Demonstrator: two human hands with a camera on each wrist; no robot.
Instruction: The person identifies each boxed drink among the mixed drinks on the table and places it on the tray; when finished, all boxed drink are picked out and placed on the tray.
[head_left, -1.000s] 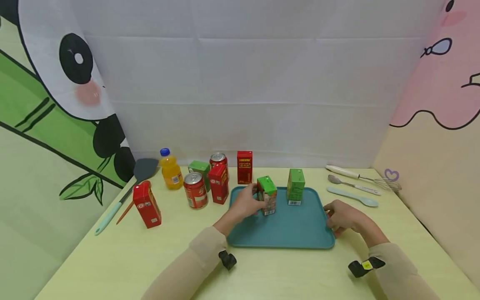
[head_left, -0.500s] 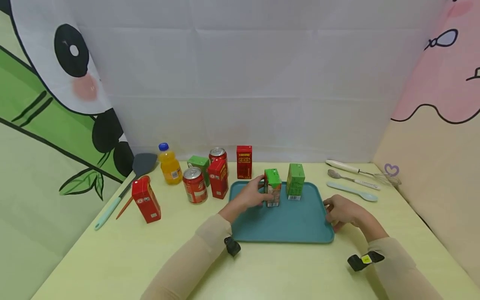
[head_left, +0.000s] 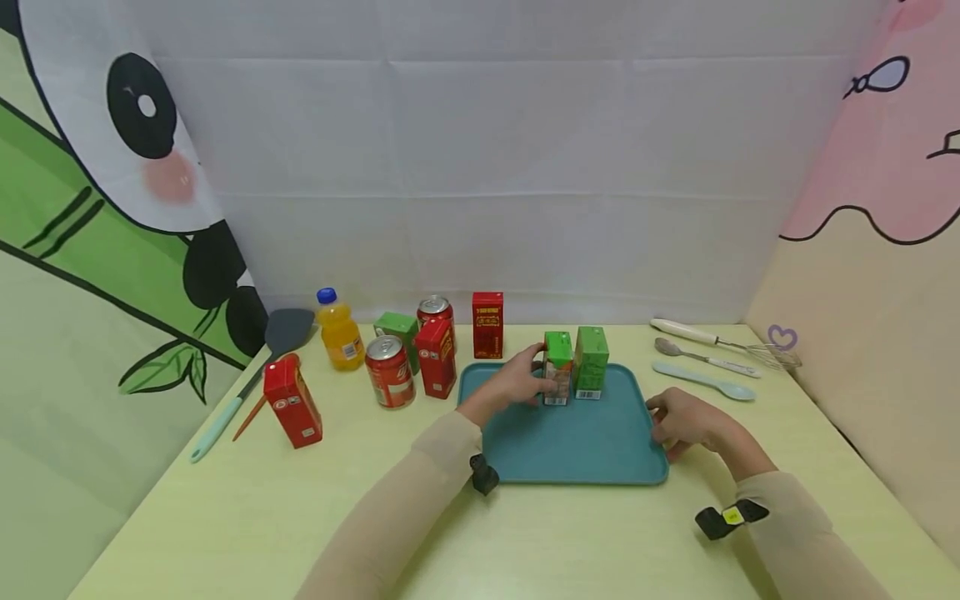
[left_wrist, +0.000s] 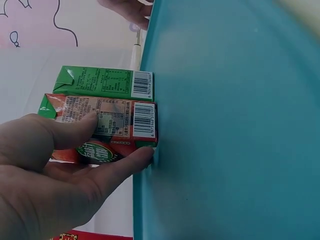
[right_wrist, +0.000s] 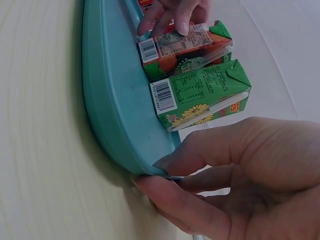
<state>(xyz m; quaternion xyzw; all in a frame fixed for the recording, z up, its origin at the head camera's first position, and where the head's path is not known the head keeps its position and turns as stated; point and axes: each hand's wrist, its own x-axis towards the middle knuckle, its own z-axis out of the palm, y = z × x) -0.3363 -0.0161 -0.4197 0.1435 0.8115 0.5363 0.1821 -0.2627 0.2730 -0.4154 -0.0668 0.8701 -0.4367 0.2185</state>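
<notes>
My left hand (head_left: pixel 517 379) grips a drink carton (left_wrist: pixel 107 117) with a green top and orange-brown sides, thumb on its printed face. The carton stands upright on the teal tray (head_left: pixel 570 454), near its back edge. Right beside it is a green drink carton (head_left: pixel 591 362) with yellow flowers on one side, seen in the right wrist view. My right hand (head_left: pixel 684 421) pinches the tray's right rim between thumb and fingers, plain in the right wrist view.
Left of the tray are red cartons (head_left: pixel 294 402), soda cans (head_left: pixel 390 372), another green carton (head_left: pixel 399 332), an orange juice bottle (head_left: pixel 341 332) and a spatula (head_left: pixel 247 383). A red carton (head_left: pixel 488 325) stands behind. To the right lie a whisk (head_left: pixel 720 346) and spoons (head_left: pixel 705 381).
My left hand has moved the orange-brown carton rightward and back across the tray, up beside the green carton. My right hand stays on the rim.
</notes>
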